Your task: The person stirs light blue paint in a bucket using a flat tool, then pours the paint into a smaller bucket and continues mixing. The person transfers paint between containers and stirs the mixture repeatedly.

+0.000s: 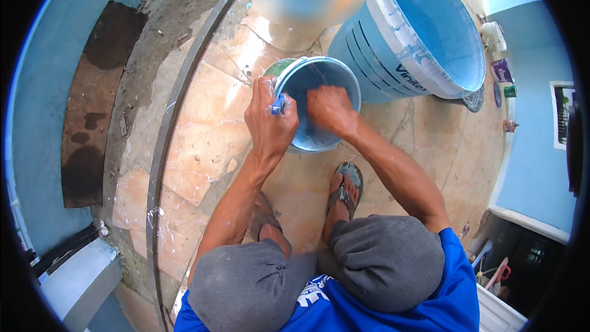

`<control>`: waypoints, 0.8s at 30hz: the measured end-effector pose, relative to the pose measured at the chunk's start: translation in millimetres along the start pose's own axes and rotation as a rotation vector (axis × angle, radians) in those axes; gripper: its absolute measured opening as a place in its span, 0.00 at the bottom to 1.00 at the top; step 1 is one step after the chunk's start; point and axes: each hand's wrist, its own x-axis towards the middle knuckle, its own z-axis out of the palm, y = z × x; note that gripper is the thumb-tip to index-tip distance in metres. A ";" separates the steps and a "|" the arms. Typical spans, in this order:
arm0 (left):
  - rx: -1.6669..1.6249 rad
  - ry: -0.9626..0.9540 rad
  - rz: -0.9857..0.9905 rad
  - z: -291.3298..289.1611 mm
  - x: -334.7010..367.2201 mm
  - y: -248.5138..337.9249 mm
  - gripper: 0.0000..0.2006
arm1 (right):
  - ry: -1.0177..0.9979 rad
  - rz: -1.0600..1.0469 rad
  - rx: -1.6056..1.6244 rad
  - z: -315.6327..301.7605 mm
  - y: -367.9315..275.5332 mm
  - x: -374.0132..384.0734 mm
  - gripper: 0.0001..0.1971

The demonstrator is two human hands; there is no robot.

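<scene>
A small pail (335, 69), smeared with light blue paint, stands on the tiled floor in front of my feet. My left hand (270, 124) is closed at the pail's left rim. A small blue piece (278, 104), perhaps the pail's handle grip, pokes out between its thumb and fingers. Over the pail's mouth, my right hand (332, 107) is closed with its fingers pointing down inside; it looks slightly blurred. What it holds, if anything, is hidden. The bottom of the pail is dark and hard to make out.
Behind the small pail, to the right, a large paint bucket (381, 55) leans with blue inside. Small containers, including a purple can (501, 71), stand along the right wall. At the left, a raised edge (178, 110) crosses the floor beside a brown board (92, 123).
</scene>
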 end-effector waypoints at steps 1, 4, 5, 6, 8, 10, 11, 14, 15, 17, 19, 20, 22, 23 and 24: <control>-0.004 -0.007 -0.004 0.1 -2.1 0.6 0.17 | -0.001 0.001 -0.009 -6.0 2.7 9.9 0.09; -0.018 -0.016 -0.003 0.6 -1.0 2.5 0.17 | 0.056 0.024 -0.034 4.5 13.1 27.9 0.10; -0.022 -0.018 0.001 0.8 -0.7 2.2 0.17 | 0.037 0.059 -0.027 10.1 13.5 30.3 0.09; -0.026 -0.020 0.005 1.3 -0.4 2.2 0.17 | 0.019 0.094 -0.020 15.1 15.3 30.4 0.09; 0.000 -0.005 -0.007 -0.6 0.1 0.3 0.16 | -0.035 0.073 -0.028 15.9 11.2 25.4 0.09; 0.009 0.009 -0.001 0.9 0.0 0.6 0.15 | -0.068 0.075 -0.019 18.2 10.8 18.2 0.10; 0.004 0.015 0.011 3.1 -0.4 1.4 0.15 | -0.074 0.086 -0.005 20.3 12.4 14.2 0.10; -0.011 0.016 -0.010 5.1 -1.0 4.3 0.15 | -0.223 0.141 0.048 16.5 11.9 6.1 0.09; -0.017 0.013 -0.027 5.2 -1.6 5.3 0.15 | -0.295 0.162 0.068 13.5 11.1 4.6 0.09; -0.012 0.011 -0.003 3.4 -2.6 3.8 0.15 | -0.468 0.221 0.172 -1.8 1.9 8.1 0.10; -0.008 0.007 0.011 3.7 -3.5 3.6 0.15 | -0.627 0.291 0.319 -13.7 -9.9 10.7 0.11; -0.005 0.005 0.012 4.2 -3.8 3.7 0.15 | -0.698 0.331 0.416 -17.1 -17.6 11.0 0.11; -0.002 0.006 0.003 4.2 -3.6 3.3 0.14 | -0.693 0.310 0.455 -21.3 -22.9 9.8 0.11; -0.002 0.009 -0.008 3.8 -2.6 2.7 0.14 | -0.618 0.250 0.396 -21.8 -23.8 9.0 0.11; -0.001 0.012 -0.020 3.7 -1.7 1.2 0.13 | -0.543 0.191 0.337 -23.1 -24.6 8.5 0.11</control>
